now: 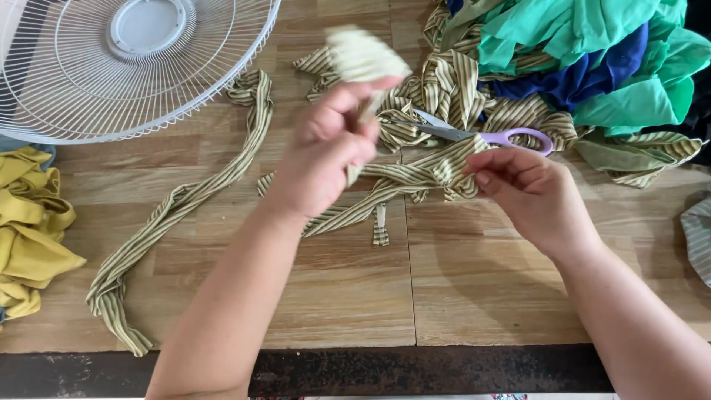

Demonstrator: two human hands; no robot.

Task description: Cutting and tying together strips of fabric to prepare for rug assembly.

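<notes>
The left hand (326, 152) is clenched around a striped strip (400, 181), lifting its blurred, bunched end up toward the far side, while the right hand (522, 185) pinches the same strip just to the right. Beyond them lie purple-handled scissors (481, 135) on striped cloth. A white fan guard (126, 63) sits far left, yellow cloth (29, 222) at left, and a green and blue pile (592, 59) far right, all on the wooden table (355, 289).

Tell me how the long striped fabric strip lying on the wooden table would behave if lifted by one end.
The long green-and-cream striped fabric strip would probably hang limp: it lies twisted and curved on the wooden table, holding no shape. It looks thin, so likely light for its length. Its far end passes under the white wire fan guard, so it may drag or snag there.
</notes>
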